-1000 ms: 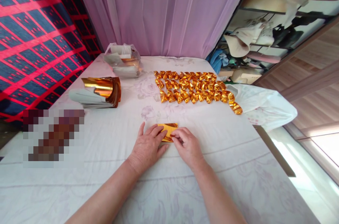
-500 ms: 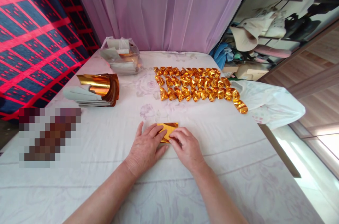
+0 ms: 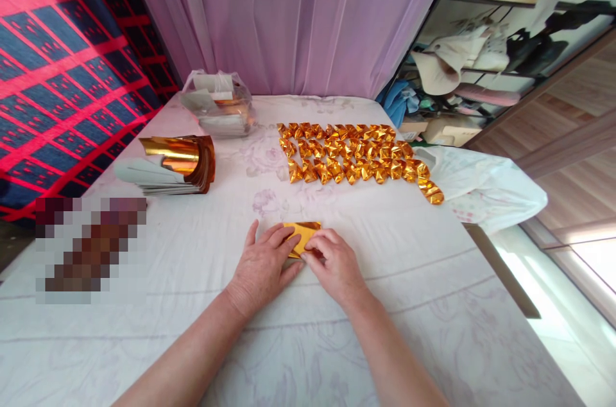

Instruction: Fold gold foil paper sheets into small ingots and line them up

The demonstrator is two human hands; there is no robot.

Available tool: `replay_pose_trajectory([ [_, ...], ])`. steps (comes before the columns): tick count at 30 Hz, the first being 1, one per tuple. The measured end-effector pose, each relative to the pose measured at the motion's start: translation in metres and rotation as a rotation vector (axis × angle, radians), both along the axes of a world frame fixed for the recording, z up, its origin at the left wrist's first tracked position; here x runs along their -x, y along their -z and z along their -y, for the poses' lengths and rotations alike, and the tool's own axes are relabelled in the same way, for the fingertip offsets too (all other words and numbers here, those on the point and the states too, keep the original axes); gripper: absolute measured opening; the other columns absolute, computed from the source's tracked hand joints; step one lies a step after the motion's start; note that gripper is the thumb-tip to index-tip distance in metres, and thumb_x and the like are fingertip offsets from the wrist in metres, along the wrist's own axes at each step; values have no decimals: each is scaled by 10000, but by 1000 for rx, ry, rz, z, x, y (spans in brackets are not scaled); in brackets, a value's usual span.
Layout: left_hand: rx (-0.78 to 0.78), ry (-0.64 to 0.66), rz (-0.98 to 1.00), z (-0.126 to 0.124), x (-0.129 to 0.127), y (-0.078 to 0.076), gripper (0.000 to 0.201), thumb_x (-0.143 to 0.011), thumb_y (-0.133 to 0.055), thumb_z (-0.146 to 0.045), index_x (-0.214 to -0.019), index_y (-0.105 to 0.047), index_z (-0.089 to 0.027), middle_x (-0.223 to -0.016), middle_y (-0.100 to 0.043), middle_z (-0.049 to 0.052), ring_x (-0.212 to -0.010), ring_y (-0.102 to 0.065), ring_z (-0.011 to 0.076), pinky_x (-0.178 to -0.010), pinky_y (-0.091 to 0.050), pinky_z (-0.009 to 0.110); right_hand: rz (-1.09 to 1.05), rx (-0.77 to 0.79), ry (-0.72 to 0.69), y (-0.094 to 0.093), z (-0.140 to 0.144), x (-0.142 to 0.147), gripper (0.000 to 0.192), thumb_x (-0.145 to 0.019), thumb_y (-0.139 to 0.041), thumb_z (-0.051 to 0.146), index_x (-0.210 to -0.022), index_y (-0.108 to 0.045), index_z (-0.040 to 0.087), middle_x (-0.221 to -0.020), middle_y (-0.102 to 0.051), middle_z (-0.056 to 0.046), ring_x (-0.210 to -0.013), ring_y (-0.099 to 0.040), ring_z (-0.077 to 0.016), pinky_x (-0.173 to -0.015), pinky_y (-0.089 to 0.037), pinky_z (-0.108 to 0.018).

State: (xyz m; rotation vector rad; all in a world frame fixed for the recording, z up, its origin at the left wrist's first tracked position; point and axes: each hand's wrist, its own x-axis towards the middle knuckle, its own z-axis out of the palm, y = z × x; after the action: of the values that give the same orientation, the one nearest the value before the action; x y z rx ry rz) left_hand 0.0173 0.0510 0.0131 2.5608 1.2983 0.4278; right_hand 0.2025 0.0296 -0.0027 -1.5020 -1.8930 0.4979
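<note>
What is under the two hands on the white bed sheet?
A flat gold foil paper lies under the left hand and right hand; its near part is covered by fingers.

A small sheet of gold foil paper (image 3: 302,232) lies flat on the white floral bed sheet (image 3: 433,304), near the middle of the scene and well on the near side of the rows of folded gold pieces. It is shiny, orange-gold and partly folded, with its far edge straight and showing a bright reflection. Its near part is hidden under fingers, so its full outline cannot be told.
</note>
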Motion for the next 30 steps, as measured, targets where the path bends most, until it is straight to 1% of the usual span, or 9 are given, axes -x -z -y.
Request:
replay_pose_trajectory([
  [5, -1, -3, -11, 0, 0, -1, 380, -920, -582, -431, -1251, -622, -250, -1324, -631, 82, -1264, -541, 301, -1158, -183, 648, -36, 1, -48, 1, -1, -6, 125, -826, -609, 105, -842, -665, 215, -951, -645, -39, -870, -639, -170, -800, -519, -306],
  [10, -6, -3, 2, 0, 0, 0, 372, -919, -582, -428, -1241, -627, -249, -1320, -632, 90, -1262, -537, 298, -1159, -168, 645, -91, 9, -107, 4, 0, -13, 217, -844, -542, 70, -894, -692, 219, -1022, -639, -49, -958, -632, -168, -862, -515, -316],
  [13, -26, -3, 12, -1, 0, 2, 367, -913, -588, -421, -1240, -630, -260, -1315, -633, 89, -1257, -540, 295, -1165, -157, 638, -105, 15, -145, 4, 0, -16, 275, -857, -493, 59, -922, -699, 231, -1052, -630, -48, -996, -625, -167, -883, -516, -329],
  [17, -20, -7, 15, -1, 1, 3, 382, -898, -610, -404, -1252, -625, -262, -1326, -626, 94, -1259, -540, 304, -1156, -155, 659, -102, -14, -178, 3, 1, -18, 338, -841, -445, 31, -966, -691, 227, -1069, -626, -55, -1020, -621, -170, -909, -516, -355],
  [21, -21, -7, 20, 0, 1, 3, 380, -891, -620, -395, -1246, -627, -257, -1316, -632, 99, -1259, -544, 298, -1158, -163, 648, -78, -44, -157, 4, 0, -18, 356, -802, -450, 19, -959, -693, 227, -1064, -640, -57, -1014, -629, -178, -910, -522, -358],
  [26, -44, -9, 8, -1, 1, 3, 374, -889, -623, -397, -1233, -633, -252, -1318, -630, 96, -1250, -550, 293, -1162, -170, 634, -71, -129, -68, 8, -1, -13, 228, -869, -488, 120, -911, -696, 204, -975, -661, -71, -929, -653, -191, -857, -540, -344],
  [30, -59, -2, 12, -1, 0, 4, 370, -896, -613, -400, -1230, -624, -242, -1315, -629, 98, -1243, -553, 291, -1157, -183, 633, -61, -126, -16, 12, -4, -9, 187, -851, -538, 131, -885, -707, 202, -954, -665, -66, -885, -660, -188, -824, -544, -332],
])
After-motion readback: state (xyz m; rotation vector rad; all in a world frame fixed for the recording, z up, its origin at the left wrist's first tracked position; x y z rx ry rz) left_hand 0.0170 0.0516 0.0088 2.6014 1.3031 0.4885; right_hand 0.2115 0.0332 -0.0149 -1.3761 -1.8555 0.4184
